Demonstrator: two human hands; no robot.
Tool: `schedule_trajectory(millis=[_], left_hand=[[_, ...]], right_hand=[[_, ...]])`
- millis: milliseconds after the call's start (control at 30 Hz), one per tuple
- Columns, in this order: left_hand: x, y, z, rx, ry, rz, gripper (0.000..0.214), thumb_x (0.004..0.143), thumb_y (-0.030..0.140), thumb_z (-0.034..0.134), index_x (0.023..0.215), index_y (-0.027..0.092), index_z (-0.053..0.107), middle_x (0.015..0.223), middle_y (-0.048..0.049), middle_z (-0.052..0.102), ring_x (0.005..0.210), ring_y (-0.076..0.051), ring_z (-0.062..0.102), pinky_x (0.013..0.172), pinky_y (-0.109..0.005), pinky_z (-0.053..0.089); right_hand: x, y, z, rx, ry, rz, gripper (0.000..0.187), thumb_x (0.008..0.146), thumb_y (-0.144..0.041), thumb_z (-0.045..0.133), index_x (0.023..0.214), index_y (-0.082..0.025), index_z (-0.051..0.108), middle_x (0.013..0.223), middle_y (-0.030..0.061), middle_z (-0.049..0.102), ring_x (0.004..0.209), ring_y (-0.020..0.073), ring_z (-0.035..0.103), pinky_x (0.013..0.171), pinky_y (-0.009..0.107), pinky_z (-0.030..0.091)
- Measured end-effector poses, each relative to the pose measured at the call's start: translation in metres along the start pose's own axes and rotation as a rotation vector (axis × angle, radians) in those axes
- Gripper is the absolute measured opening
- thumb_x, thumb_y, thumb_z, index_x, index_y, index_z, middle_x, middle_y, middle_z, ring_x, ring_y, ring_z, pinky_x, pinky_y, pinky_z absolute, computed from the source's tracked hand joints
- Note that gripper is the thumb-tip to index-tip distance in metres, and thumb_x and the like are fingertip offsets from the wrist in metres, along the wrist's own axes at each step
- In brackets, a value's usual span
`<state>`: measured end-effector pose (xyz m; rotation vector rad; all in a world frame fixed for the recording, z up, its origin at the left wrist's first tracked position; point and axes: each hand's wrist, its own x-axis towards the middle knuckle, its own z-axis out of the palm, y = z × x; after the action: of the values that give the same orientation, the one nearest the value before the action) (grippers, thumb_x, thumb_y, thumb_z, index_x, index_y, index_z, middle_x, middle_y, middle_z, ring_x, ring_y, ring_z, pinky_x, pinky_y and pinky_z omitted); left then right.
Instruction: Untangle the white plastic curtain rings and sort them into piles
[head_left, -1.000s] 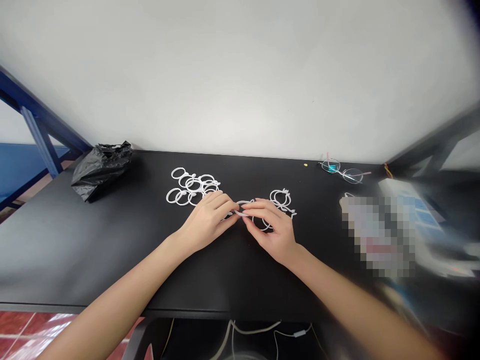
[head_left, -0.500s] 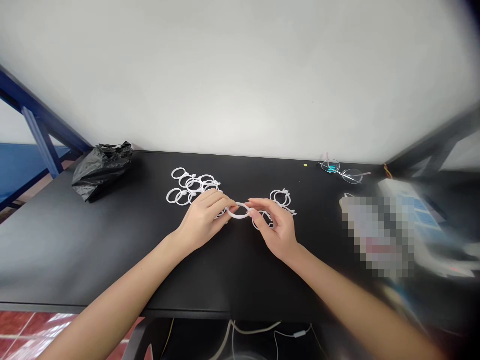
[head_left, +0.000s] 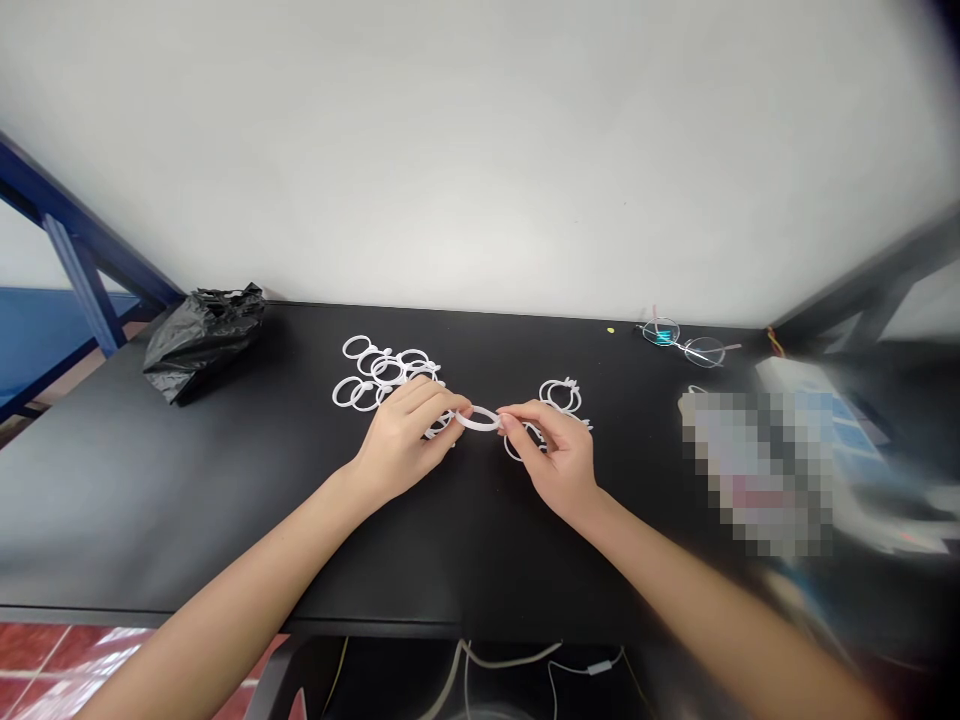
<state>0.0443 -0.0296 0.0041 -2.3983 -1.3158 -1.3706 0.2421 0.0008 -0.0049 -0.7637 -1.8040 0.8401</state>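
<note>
Black table, ring held well off edges

Plain workroom: black worktable, bare white wall.

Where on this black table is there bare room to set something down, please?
Widest: front left of the table, between the black bag, left ring pile and left hand. Also between the right ring cluster and glasses. Crowded: the middle, where the right hand and left hold a ring, and the blurred right end.
</note>
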Motion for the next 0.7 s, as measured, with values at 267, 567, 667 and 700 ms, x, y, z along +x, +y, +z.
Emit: schedule_trajectory(millis=[267, 567, 667, 700], left_hand=[[-0.0008, 0.0057, -0.005, -0.028, -0.028, 0.021, 0.03, 0.089, 0.032, 0.054, 0.113, 0.015, 0.058, 0.086, -0.0087, 0.067, 0.077, -0.021, 0.061, 0.072, -0.037, 0.05], [0.0011, 0.0087, -0.0031, -0.148, -0.222, -0.112, 0.02, 0.094, 0.035, 0.054, 0.101, 0.017, 0.055, 0.086, -0.0055, 0.06, 0.077, -0.018, 0.056, 0.071, -0.031, 0.048], [0.0005, 0.0084, -0.0049, -0.197, -0.265, -0.206, 0.017, 0.094, 0.032, 0.052, 0.104, 0.018, 0.05, 0.091, -0.0047, 0.056, 0.08, -0.017, 0.055, 0.072, -0.03, 0.048], [0.0002, 0.0082, -0.0053, -0.206, -0.275, -0.223, 0.017, 0.093, 0.031, 0.052, 0.105, 0.019, 0.049, 0.09, -0.004, 0.055, 0.08, -0.017, 0.055, 0.072, -0.03, 0.048]], right_hand=[[-0.0011, -0.0015, 0.0007, -0.039, 0.03, -0.235, 0.015, 0.087, -0.008, 0.063, 0.093, -0.021, 0.068, 0.077, 0.0014, 0.07, 0.067, 0.013, 0.064, 0.062, 0.027, 0.053], [-0.0007, -0.001, 0.0031, 0.0, -0.01, -0.327, 0.024, 0.085, -0.006, 0.064, 0.103, -0.021, 0.068, 0.081, 0.004, 0.072, 0.07, 0.0153, 0.066, 0.063, 0.03, 0.057], [-0.0002, -0.0024, 0.003, -0.002, -0.011, -0.31, 0.023, 0.086, -0.008, 0.065, 0.105, -0.021, 0.069, 0.082, 0.0044, 0.073, 0.071, 0.0159, 0.068, 0.064, 0.03, 0.058], [0.0, -0.003, 0.003, -0.004, -0.009, -0.306, 0.023, 0.086, -0.008, 0.064, 0.104, -0.021, 0.069, 0.083, 0.0046, 0.073, 0.072, 0.016, 0.068, 0.064, 0.03, 0.058]])
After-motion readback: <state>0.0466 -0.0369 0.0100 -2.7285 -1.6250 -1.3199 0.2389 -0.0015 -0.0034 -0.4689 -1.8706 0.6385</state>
